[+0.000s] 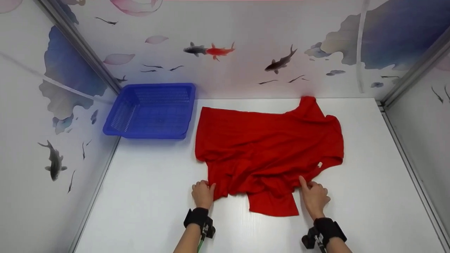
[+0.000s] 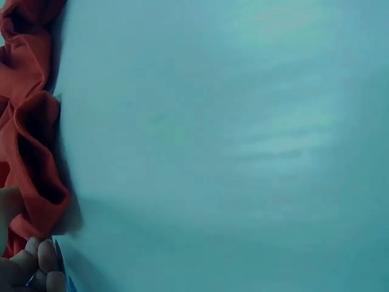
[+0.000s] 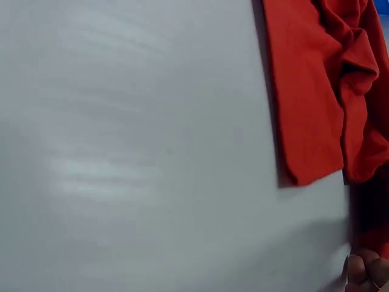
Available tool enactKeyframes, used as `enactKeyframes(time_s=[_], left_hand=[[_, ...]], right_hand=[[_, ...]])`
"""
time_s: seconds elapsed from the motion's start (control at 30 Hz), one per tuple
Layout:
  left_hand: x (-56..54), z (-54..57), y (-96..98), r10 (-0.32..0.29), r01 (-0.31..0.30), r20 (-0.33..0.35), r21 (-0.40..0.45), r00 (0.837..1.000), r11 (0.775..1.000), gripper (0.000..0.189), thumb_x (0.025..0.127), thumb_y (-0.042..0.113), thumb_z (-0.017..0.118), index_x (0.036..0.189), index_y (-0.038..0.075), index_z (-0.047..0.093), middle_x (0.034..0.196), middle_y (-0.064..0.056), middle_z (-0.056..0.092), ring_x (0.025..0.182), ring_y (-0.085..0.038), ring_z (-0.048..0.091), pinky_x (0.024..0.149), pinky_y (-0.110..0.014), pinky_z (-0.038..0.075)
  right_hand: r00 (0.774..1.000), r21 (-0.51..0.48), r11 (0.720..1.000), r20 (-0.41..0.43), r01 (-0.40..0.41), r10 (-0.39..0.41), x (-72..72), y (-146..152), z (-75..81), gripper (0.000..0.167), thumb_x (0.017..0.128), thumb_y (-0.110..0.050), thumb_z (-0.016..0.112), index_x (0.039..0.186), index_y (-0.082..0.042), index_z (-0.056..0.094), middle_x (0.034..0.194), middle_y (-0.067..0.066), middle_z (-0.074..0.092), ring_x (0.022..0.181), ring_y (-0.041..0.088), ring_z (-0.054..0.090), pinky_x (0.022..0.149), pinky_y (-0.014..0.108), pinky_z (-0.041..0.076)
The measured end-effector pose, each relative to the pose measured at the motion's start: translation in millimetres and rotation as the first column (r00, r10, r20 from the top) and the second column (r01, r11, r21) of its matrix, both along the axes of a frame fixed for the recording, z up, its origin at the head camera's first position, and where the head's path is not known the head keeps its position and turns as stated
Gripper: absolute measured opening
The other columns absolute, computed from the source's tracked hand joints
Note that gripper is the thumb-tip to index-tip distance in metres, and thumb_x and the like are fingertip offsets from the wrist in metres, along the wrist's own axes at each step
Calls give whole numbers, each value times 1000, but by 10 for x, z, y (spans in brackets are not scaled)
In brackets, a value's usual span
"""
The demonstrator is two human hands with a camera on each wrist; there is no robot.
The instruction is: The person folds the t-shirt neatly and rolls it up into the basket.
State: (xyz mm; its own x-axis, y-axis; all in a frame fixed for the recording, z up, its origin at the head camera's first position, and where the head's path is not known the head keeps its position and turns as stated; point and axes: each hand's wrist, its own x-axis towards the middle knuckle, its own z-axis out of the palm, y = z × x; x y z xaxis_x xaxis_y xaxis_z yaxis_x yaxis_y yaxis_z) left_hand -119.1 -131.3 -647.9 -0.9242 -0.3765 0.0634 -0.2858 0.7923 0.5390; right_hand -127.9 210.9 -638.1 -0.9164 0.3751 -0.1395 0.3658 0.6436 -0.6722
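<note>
- Far left, I see a blue basket [image 1: 151, 136] on the white table [image 1: 140, 196], just beside the garment.
- Next, the left hand [image 1: 203, 195] pinches the garment's near left corner between thumb and fingers.
- In the middle, the red shirt [image 1: 267, 140] lies on the table, its near side wrinkled, one sleeve lying between the hands.
- Rightmost, I watch the right hand [image 1: 315, 196] pinch the near edge, below a small white tag [image 1: 319, 164].

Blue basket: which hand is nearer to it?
Left: in the head view, the left hand is below and right of the blue basket; the right hand is farther right.
</note>
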Motion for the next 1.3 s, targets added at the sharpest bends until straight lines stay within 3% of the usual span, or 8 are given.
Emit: enactKeyframes(time_s=[0.17, 0.4, 0.53, 0.7, 0.87, 0.97, 1.1, 1.3], left_hand=[[-43, 33, 54, 22, -15, -38, 156, 999, 988, 11, 86, 6, 68, 82, 0, 60, 74, -13, 61, 74, -33, 58, 66, -43, 47], [-12, 114, -108, 123, -97, -42, 388, 991, 916, 9, 89, 2, 52, 86, 5, 44, 67, -6, 46, 63, -25, 46, 61, -35, 38], [44, 154, -267, 141, -110, -70, 331, 988, 937, 10, 90, 1, 53, 86, 6, 45, 67, -7, 47, 63, -25, 46, 60, -35, 38], [189, 153, -373, 20, 3, -148, 152, 989, 988, 17, 86, -4, 59, 82, 5, 46, 69, -5, 45, 63, -23, 47, 58, -36, 40], [365, 117, -390, -83, 90, -70, 106, 994, 990, 18, 87, 11, 71, 80, 3, 57, 78, -9, 51, 73, -28, 55, 61, -40, 45], [412, 102, -426, -38, 41, -19, 158, 999, 987, 23, 89, 20, 71, 82, -2, 68, 85, -15, 58, 80, -34, 59, 69, -45, 48], [409, 100, -467, 80, -81, 14, 157, 997, 984, 21, 89, 10, 69, 94, -10, 65, 93, -23, 59, 86, -40, 60, 79, -48, 49], [355, 139, -433, 120, -143, 188, 116, 975, 983, 23, 87, 6, 67, 100, -12, 59, 94, -28, 62, 88, -45, 61, 76, -50, 51]], right_hand=[[996, -129, 988, -7, 89, -91, -78, 16, 34, 45, 97, -27, 53, 111, 15, 57, 111, 36, 58, 107, 52, 49, 92, 61, 29], [981, -280, 941, 14, 191, -195, -66, 258, 84, 41, 100, -14, 43, 127, 17, 40, 124, 37, 47, 117, 50, 43, 103, 57, 25], [983, -250, 951, 21, 182, -183, -1, 529, 108, 42, 102, -13, 42, 131, 17, 37, 128, 37, 45, 122, 49, 40, 105, 57, 24], [981, -167, 968, -3, 189, -192, 108, 929, 106, 42, 102, -15, 42, 130, 16, 38, 128, 37, 46, 121, 52, 39, 105, 59, 21], [977, -161, 963, 24, 215, -214, 252, 1202, 89, 46, 103, -21, 42, 132, 15, 38, 123, 35, 47, 114, 48, 45, 93, 49, 36], [980, -145, 972, 103, 185, -171, 350, 1254, 105, 55, 102, -27, 41, 134, 17, 37, 124, 37, 48, 111, 47, 48, 87, 46, 40], [975, -93, 990, 205, 102, -82, 442, 1272, 111, 57, 98, -25, 42, 131, 22, 39, 126, 42, 46, 112, 53, 47, 92, 55, 39], [981, 5, 1000, 196, 12, -12, 397, 1305, 124, 43, 96, -11, 43, 121, 24, 48, 121, 42, 50, 106, 56, 50, 87, 55, 44]])
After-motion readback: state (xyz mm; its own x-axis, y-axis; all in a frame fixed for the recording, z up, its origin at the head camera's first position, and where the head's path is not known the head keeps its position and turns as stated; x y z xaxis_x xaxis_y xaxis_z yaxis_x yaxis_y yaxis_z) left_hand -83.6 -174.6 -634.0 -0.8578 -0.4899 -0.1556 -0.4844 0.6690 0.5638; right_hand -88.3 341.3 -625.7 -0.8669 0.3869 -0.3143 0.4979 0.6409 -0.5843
